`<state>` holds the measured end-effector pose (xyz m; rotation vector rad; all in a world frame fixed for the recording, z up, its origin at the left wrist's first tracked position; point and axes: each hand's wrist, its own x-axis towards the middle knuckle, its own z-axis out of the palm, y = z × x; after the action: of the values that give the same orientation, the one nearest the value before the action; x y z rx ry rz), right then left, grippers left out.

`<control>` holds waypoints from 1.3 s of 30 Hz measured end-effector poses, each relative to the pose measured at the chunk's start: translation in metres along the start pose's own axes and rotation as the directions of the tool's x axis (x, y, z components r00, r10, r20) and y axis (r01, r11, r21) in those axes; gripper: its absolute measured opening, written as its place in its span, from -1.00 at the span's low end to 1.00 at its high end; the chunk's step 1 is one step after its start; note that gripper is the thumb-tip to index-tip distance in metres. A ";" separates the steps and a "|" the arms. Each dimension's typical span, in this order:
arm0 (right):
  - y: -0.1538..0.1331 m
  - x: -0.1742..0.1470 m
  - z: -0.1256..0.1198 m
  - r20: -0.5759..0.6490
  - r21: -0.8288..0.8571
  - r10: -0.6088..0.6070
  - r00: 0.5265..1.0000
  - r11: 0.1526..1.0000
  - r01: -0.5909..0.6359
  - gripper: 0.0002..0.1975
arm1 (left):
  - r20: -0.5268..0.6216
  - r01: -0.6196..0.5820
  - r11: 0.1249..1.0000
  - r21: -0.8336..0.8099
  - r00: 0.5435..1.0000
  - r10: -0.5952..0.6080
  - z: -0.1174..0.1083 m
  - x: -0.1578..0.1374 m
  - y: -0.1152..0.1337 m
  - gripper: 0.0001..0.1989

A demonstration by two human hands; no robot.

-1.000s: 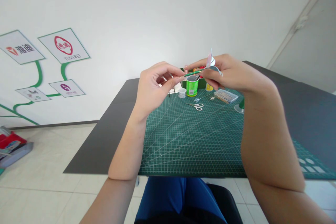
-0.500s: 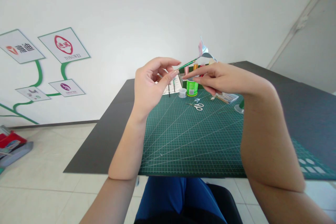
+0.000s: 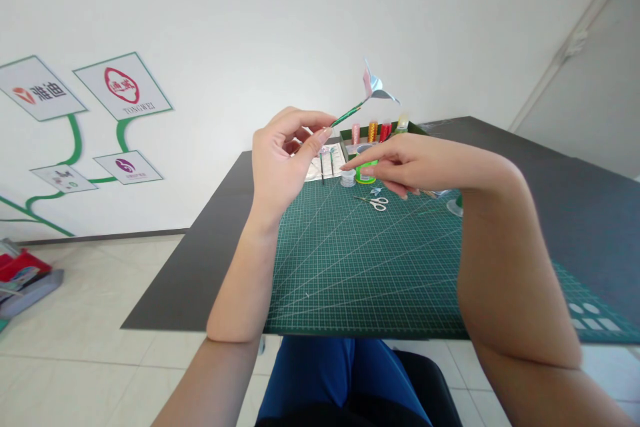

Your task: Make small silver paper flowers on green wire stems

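Above the mat, my left hand [image 3: 290, 160] pinches the green-wrapped stem of an artificial flower [image 3: 376, 88] between thumb and fingertips. The flower tilts up to the right, its pale blue and pinkish petals at the far end. To the right and slightly lower, my right hand [image 3: 400, 163] hovers with the index finger stretched out to the left and the other fingers loosely bent. Nothing shows between its fingers, and it is apart from the stem. Behind it stands a green tub [image 3: 366, 177], partly hidden. A small clear container [image 3: 348, 177] sits under the index fingertip.
White-handled scissors [image 3: 378, 203] and a small blue petal piece [image 3: 376, 191] lie on the green cutting mat [image 3: 370, 267]. Farther back are a dark green box [image 3: 417, 128] with coloured thread spools [image 3: 373, 132] and a white sheet [image 3: 313, 172] holding thin dark stems. A green spool [image 3: 455, 205] is beside my right wrist.
The flower has shifted left and slightly up in my left hand's grip. My right hand has dropped a little lower and left, away from the stem, uncovering the spools behind.
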<state>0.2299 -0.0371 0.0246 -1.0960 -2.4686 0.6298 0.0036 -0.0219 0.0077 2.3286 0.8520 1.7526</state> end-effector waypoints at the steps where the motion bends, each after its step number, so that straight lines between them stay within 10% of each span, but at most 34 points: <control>1: -0.001 0.000 0.000 0.023 -0.012 -0.006 1.000 1.000 0.006 -0.58 | -0.012 -0.005 1.000 -0.012 1.000 0.004 0.000 0.000 -0.001 -0.84; 25: -0.017 -0.013 -0.005 0.230 0.105 -0.214 0.949 0.975 0.195 -0.57 | 0.015 -0.072 0.989 0.131 0.997 0.071 0.003 0.004 -0.019 -0.80; 39: -0.019 -0.016 -0.008 0.096 0.177 -0.323 0.942 0.936 0.303 -0.59 | 0.105 -0.101 0.979 0.175 0.991 0.083 0.002 0.004 -0.025 -0.87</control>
<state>0.2324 -0.0589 0.0392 -0.5997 -2.5677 0.7979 -0.0027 0.0017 0.0003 2.5832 0.9366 1.6424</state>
